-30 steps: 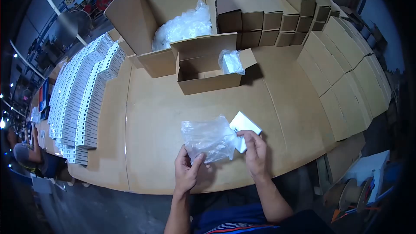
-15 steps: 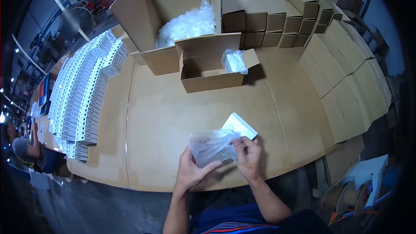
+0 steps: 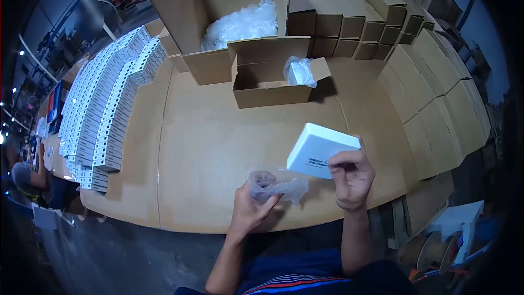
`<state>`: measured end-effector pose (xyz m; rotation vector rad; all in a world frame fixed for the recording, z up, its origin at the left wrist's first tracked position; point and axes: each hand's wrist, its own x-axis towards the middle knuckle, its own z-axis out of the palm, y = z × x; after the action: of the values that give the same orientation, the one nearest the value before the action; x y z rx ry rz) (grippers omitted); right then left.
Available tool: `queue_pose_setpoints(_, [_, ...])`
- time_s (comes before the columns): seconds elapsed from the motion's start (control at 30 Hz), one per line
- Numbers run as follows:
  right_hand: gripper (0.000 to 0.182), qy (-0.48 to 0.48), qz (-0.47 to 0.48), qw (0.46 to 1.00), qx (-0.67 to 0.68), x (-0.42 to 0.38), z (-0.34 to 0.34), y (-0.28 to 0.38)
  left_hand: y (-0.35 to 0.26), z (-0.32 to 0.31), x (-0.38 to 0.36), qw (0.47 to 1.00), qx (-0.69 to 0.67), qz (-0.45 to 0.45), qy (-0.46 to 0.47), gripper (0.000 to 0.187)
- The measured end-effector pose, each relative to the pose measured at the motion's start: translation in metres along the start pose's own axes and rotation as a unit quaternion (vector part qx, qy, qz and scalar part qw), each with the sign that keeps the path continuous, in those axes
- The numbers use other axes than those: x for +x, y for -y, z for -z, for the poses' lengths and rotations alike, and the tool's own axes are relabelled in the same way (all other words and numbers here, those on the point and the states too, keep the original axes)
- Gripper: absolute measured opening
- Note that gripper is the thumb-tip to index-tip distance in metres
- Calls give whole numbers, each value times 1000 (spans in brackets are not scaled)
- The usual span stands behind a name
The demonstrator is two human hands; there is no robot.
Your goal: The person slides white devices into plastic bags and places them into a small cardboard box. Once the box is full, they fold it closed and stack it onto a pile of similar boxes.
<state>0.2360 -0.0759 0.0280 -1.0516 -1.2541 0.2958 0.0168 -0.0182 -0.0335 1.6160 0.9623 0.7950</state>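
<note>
far to the left of the left fingers, at the dim edge of the view, a seated person (image 3: 28, 177) is at another table, perhaps with a hand raised near its edge; the blur makes this hard to read. nearer, though well left of those fingers, small white boxes (image 3: 103, 106) stand in long stacked rows on the brown tabletop (image 3: 218, 147). beyond the left fingers and a little to their left, a large open carton (image 3: 210, 68) holds a heap of clear plastic (image 3: 243, 24).

the left hand (image 3: 248, 210) holds a crumpled clear bag (image 3: 286, 187), its thumb along the near side and the bag spreading rightward from the fingers. straight out past both hands sits a smaller open carton (image 3: 273, 98), with a wrapped white box (image 3: 300, 71) at its right end.

the right hand (image 3: 352, 177) grips a printed white box (image 3: 322, 150) by its right end, thumb on the near face; the box is tilted and reaches left from those fingers, just above the bag. beyond the right fingers, brown cartons (image 3: 355, 27) are stacked in rows; to their right stand taller closed cartons (image 3: 436, 98), and a spool (image 3: 434, 251) lies low past the table edge.
</note>
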Motion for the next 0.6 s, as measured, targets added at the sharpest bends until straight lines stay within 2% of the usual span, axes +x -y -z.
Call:
queue_pose_setpoints(0.13, [30,132,67,989,-33,21,-16,14,-3,-1,-3,1000,-11,-16,10,42])
queue_pose_setpoints(0.3, [33,242,46,969,-19,24,-24,16,-3,4,-7,998,-58,4,25,49])
queue_pose_setpoints(0.43, [45,287,67,954,-51,26,-30,18,-9,6,-7,992,-121,19,41,52])
queue_pose_setpoints(0.53, [43,297,22,951,-85,22,-24,7,-2,6,-8,992,-120,26,33,52])
queue_pose_setpoints(0.57, [40,258,13,965,-45,23,-26,6,0,6,-8,993,-110,25,31,52])
queue_pose_setpoints(0.6, [39,242,-44,969,-22,20,-25,5,1,6,-8,994,-99,26,28,52])
